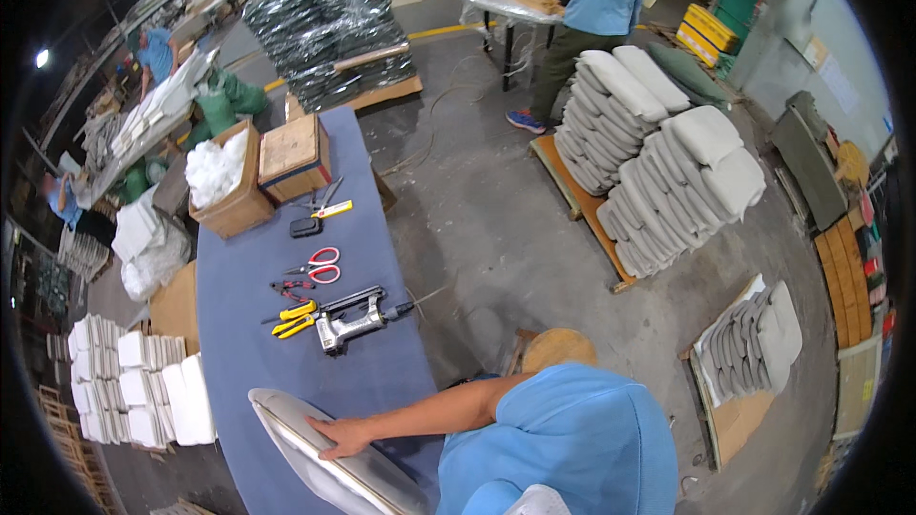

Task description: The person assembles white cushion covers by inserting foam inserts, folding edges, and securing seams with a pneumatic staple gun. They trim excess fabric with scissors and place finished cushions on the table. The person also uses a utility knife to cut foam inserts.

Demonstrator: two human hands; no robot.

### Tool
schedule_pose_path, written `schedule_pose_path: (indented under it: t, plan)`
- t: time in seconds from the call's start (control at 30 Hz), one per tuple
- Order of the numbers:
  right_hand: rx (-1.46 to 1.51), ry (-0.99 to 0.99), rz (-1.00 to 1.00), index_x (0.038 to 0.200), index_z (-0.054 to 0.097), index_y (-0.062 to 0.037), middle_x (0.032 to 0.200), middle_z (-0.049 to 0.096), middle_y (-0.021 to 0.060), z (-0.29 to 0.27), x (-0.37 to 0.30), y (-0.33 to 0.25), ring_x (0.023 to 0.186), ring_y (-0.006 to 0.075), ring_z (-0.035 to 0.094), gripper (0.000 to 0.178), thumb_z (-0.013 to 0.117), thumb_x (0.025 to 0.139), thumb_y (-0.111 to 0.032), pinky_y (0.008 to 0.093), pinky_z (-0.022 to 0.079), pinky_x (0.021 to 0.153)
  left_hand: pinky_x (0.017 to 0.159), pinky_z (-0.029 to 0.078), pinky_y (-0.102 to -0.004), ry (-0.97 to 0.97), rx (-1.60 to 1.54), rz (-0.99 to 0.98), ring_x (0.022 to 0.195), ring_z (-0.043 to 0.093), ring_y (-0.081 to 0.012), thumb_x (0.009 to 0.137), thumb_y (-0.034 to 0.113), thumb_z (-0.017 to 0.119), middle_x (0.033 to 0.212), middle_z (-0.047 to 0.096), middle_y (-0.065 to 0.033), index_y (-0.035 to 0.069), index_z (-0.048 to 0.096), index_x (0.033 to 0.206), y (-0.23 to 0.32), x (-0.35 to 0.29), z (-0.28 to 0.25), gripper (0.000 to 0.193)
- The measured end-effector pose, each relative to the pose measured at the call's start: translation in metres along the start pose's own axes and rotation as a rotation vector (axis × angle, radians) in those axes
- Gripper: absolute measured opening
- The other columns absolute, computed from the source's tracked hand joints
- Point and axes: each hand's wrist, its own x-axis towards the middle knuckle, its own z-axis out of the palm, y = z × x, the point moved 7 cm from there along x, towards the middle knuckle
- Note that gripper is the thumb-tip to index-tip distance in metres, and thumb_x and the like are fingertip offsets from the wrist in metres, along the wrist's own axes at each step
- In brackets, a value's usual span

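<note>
A pale grey padded seat cushion (286, 412) with a light rim line lies tilted at the near end of the blue-covered table (248, 324). My right hand (345, 437) grips it near its edge, fingers over the grey face and thumb spread toward the near side. My left hand does not show. Beyond the cushion lies a silver staple gun (348, 324) with a hose fitting. Beside it are yellow-handled cutters (294, 318), dark-and-red pliers (291, 288) and red-handled scissors (322, 265). Farther off sit a yellow utility knife (332, 210) and a small black block (305, 227).
A carton of white stuffing (234, 215) and a closed box (294, 157) stand at the table's far end. Grey cushion stacks (682, 186) rest on pallets at right; white stacks (129, 381) stand at left. A round wooden stool (558, 350) is close by. A co-worker (601, 0) stands behind.
</note>
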Motion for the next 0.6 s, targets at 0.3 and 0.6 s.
schedule_pose_path:
  t: [0.3,0.6]
  plan:
    - [0.187,0.032,0.262,0.163,0.003,0.0027,0.146,0.048,0.0371,0.013,-0.088,-0.028,0.135,0.0452,0.052,0.119,0.050,0.091,-0.080,0.0458,0.043,0.111,0.074,0.054,-0.0493,0.092,0.329,0.507,0.080,0.065,-0.0390,0.099,0.031,0.067,0.091,0.070,-0.0203,-0.008,0.069,0.113,0.091,-0.019,0.018,0.041]
    - [0.017,0.310,0.296,0.157,0.029,0.0006,0.132,0.061,0.0328,-0.019,-0.112,-0.026,0.122,0.0437,0.062,0.106,0.084,0.071,-0.030,0.0458,0.049,0.104,0.087,0.057,-0.0352,-0.212,-0.652,0.603,0.103,0.068,-0.0228,0.103,0.023,0.064,0.119,0.071,-0.0150,-0.005,0.063,0.132,0.056,-0.008,0.087,0.040]
